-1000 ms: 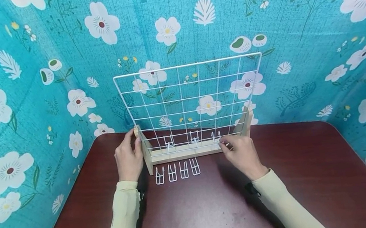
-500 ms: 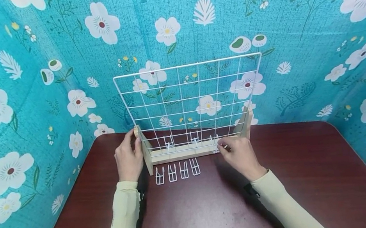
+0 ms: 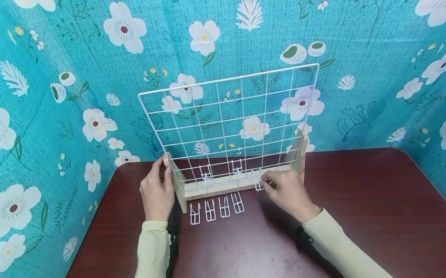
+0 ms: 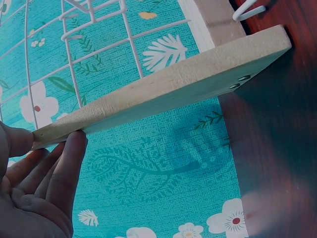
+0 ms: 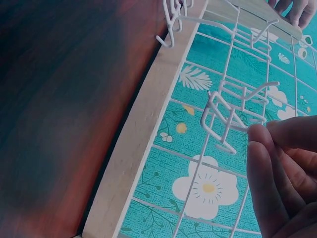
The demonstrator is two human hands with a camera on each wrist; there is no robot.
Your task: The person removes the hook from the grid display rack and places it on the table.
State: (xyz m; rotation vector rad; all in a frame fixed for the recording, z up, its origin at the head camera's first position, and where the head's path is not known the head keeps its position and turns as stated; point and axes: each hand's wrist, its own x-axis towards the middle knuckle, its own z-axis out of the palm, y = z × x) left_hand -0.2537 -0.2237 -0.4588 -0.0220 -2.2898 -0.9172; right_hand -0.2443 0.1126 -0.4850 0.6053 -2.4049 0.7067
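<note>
A white wire grid panel (image 3: 222,121) stands upright in a wooden stand (image 3: 221,188). My left hand (image 3: 157,192) grips the top of the stand's left side piece (image 4: 163,82), thumb on one face and fingers on the other. Between thumb and fingertips, my right hand (image 3: 293,191) pinches a white wire hook (image 5: 218,121) just in front of the grid's lower right part. Two similar hooks hang on the low bars, a left hook (image 3: 206,175) and a middle hook (image 3: 237,170).
Several loose wire hooks lie in a row on the dark red-brown table (image 3: 240,256), in front of the stand; the rightmost is a loose hook (image 3: 238,203). Behind the table hangs a turquoise floral cloth (image 3: 329,12).
My right hand has moved a little left and downward with the wire hook, which now sits lower against the wooden base in the head view. My left hand has stayed put.
</note>
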